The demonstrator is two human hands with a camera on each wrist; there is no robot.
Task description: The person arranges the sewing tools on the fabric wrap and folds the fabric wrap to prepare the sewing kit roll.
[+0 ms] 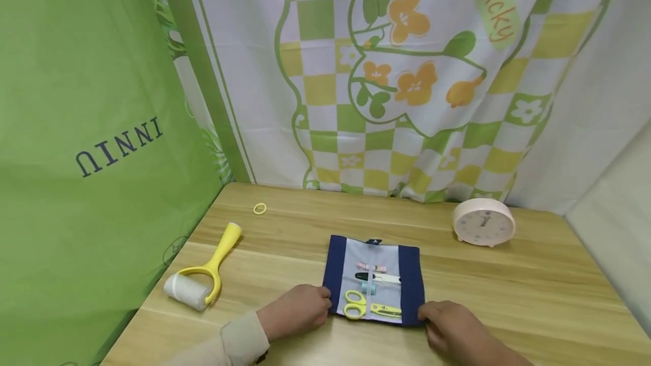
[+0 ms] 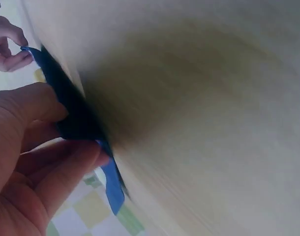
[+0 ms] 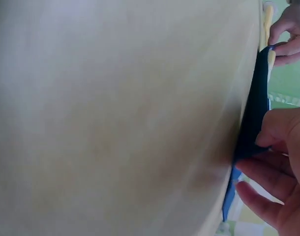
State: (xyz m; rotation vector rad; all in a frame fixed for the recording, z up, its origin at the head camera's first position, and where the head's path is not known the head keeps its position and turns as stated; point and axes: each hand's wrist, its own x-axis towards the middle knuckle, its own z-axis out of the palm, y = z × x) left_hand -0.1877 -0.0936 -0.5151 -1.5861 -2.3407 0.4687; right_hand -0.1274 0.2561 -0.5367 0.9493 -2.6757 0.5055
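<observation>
An unfolded navy and grey fabric pouch [image 1: 413,275] lies on the table in front of me. My left hand [image 1: 297,310] pinches its near left corner between thumb and fingers. At the near right corner, my right hand [image 1: 452,323] pinches the navy edge in the same way. Both wrist views show the dark blue fabric [image 2: 76,110] gripped at its corners, close over the tabletop. Inside, under a pale strap, sit yellow scissors [image 1: 354,305], a teal thread spool [image 1: 367,287], a black-and-white slim tool [image 1: 389,279] and a small pink item [image 1: 377,268].
To the left lies a lint roller [image 1: 188,291] with a yellow handle. A small yellow ring [image 1: 260,208] is at the back left. A pink round clock [image 1: 483,222] stands at the back right. Patterned curtains [image 1: 325,100] border the wooden table [image 1: 285,253].
</observation>
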